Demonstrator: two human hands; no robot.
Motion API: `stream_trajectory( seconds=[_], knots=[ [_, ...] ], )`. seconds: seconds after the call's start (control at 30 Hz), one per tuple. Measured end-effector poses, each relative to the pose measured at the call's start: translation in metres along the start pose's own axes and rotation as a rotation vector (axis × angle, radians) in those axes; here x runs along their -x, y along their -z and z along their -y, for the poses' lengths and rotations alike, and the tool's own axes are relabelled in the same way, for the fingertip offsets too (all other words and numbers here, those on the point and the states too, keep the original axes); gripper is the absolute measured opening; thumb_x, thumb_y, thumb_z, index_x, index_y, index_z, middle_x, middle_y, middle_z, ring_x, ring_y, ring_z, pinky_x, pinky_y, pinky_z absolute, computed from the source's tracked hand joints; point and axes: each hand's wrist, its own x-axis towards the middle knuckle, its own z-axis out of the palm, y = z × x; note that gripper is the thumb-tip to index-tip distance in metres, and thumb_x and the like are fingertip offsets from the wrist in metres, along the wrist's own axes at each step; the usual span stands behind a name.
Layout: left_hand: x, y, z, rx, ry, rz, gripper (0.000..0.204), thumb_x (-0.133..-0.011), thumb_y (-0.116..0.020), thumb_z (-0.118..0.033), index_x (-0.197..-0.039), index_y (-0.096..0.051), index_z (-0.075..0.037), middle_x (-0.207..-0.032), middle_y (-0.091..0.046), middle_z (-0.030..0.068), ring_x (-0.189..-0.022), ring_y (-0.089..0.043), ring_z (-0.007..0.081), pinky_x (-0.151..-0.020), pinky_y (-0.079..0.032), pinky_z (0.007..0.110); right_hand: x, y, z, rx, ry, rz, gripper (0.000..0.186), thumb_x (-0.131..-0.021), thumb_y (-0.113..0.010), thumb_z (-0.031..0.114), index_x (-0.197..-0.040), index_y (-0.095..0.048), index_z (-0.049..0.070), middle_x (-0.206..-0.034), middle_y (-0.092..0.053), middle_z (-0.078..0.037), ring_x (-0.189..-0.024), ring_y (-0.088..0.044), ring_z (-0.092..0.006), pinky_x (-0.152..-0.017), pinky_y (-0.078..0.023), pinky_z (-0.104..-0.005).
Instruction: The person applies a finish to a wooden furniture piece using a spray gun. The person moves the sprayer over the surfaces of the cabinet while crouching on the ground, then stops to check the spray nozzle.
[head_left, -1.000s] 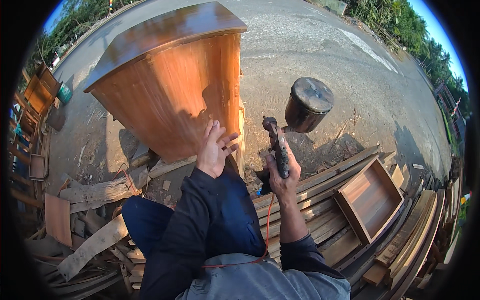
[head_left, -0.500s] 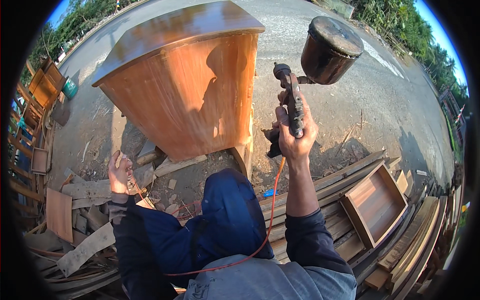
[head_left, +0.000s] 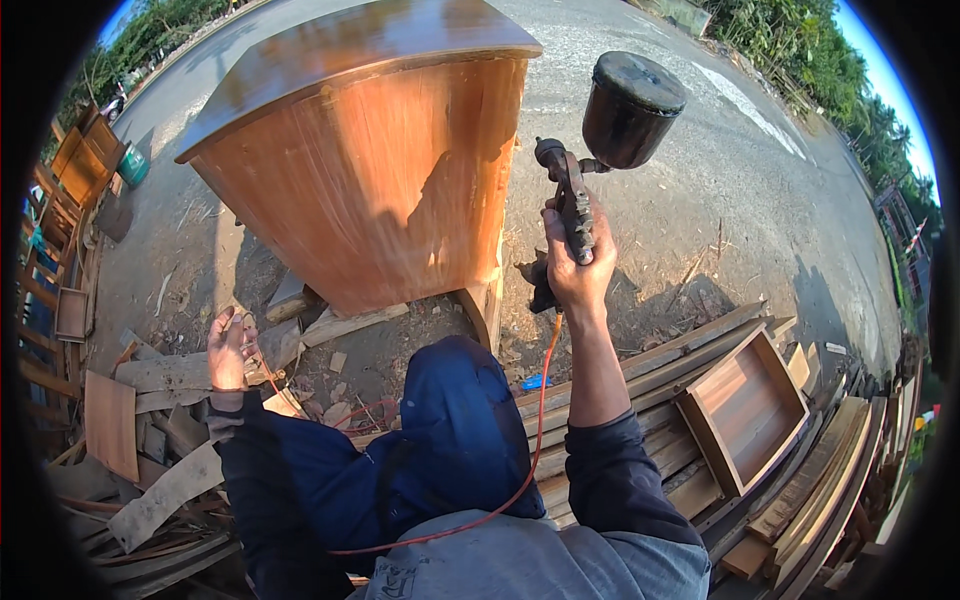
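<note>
In the head view, the right hand (head_left: pixel 583 255) is wrapped around the handle of a dark, paint-crusted spray gun (head_left: pixel 575 205), thumb on the near side, and holds it raised in front of the body, right of centre. The gun's lidded cup (head_left: pixel 633 112), a dark brown cylinder, sits at its right side and leans slightly. An orange-red hose (head_left: pixel 541 415) comes from the gun below the hand, runs down beside the navy-trousered knee (head_left: pixel 455 430) and crosses the front of the grey shirt (head_left: pixel 490 570).

The left hand (head_left: pixel 232 345) is well apart from the gun, low on the left above scrap wood (head_left: pixel 165 495). Its fingers are half curled, and a thin reddish line shows just beside them; whether the hand grips it cannot be told.

A wooden cabinet (head_left: pixel 370 190) stands directly ahead, left of the gun and apart from it. Its glossy dark top (head_left: pixel 370 45) overhangs an orange-brown side panel that faces the person and carries a shadow. Pieces of timber (head_left: pixel 355 323) lie at the panel's lower edge.

To the right of the knee, an open wooden drawer (head_left: pixel 750 410) rests tilted on long wooden strips (head_left: pixel 640 420). Far left, a teal bucket (head_left: pixel 132 165) stands near more wooden furniture (head_left: pixel 82 165). A grey road (head_left: pixel 770 170) stretches beyond the cabinet.
</note>
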Motion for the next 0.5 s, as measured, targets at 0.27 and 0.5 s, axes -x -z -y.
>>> stream_trajectory(
  seconds=[0.27,0.5],
  knots=[
    [0.002,0.005,0.003,-0.048,-0.014,0.038,0.048,-0.1,-0.066,-0.034,-0.137,-0.052,-0.006,-0.104,-0.064,0.0058,-0.086,-0.065,0.0121,-0.069,-0.052,0.026,0.04,-0.006,-0.045,0.057,-0.031,0.004,0.032,-0.094,-0.071,0.014,-0.123,-0.066,0.003,-0.097,-0.073,-0.005,-0.086,-0.066,-0.0118,-0.08,-0.053,-0.0301],
    [0.013,0.001,-0.008,-0.057,-0.007,-0.039,0.053,-0.099,-0.068,-0.035,-0.138,-0.052,-0.004,-0.117,-0.061,0.0042,-0.094,-0.066,0.0144,-0.073,-0.052,0.028,0.103,-0.012,-0.117,0.082,-0.196,0.063,0.043,-0.091,-0.07,0.01,-0.131,-0.06,-0.001,-0.098,-0.072,-0.016,-0.087,-0.072,-0.0254,-0.081,-0.056,-0.037]
  ],
)
